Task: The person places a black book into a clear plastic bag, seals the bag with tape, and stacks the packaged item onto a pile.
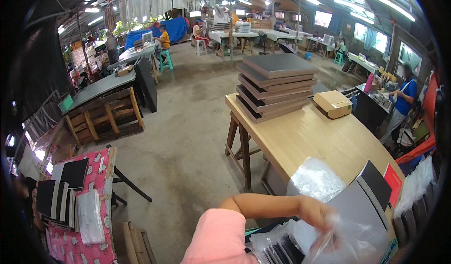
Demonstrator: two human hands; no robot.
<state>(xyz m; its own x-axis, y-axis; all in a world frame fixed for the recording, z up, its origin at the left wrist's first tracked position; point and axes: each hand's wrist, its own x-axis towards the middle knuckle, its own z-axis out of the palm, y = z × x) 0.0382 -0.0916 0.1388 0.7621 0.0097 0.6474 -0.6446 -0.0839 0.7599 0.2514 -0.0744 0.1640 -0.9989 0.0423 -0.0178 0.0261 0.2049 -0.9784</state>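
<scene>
My left hand (pixel 320 215) reaches across from a pink sleeve at the lower edge and is closed on a clear plastic bag (pixel 359 238); the fingers are blurred. The bag lies over a grey flat board (pixel 350 203) on the near end of a wooden table (pixel 305 137). A black-topped flat piece (pixel 376 179) leans beside the board, with a red piece (pixel 393 183) behind it. Another crumpled clear bag (pixel 315 178) rests just beyond my hand. Dark flat items in plastic (pixel 282 250) lie below my forearm. My right hand is out of sight.
A stack of dark grey boards (pixel 275 83) and a cardboard box (pixel 332 104) sit at the table's far end. Left, a pink-clothed table (pixel 101 170) holds black booklets (pixel 61 191) and plastic sleeves (pixel 89 217). A person in blue (pixel 405 99) stands at right; others work in the background.
</scene>
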